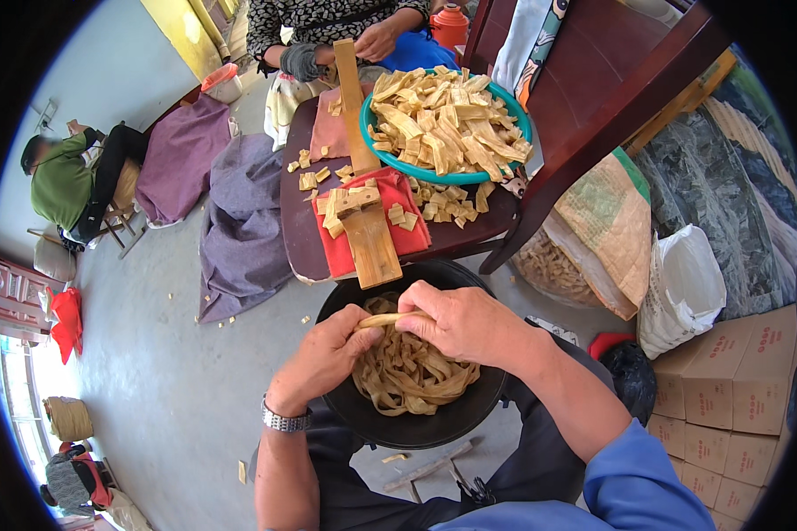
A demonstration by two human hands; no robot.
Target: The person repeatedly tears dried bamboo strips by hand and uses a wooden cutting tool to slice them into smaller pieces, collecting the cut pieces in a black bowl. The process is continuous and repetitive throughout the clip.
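My left hand, with a metal-band watch at the wrist, and my right hand hold a pale tan strip between them, pinched at both ends. Below it, a black tub between my knees contains long, curled tan strips. Just beyond my hands, a wooden board with a raised block lies over a red cloth on a dark wooden chair seat. Short cut pieces are scattered there. A teal basin heaped with flat tan strips rests on the same seat.
Across the chair sits a person in a patterned top. Another person in green sits at the far left. Cardboard boxes, a white sack and a black plastic bag stand at right. A grey-purple cloth lies left of the chair.
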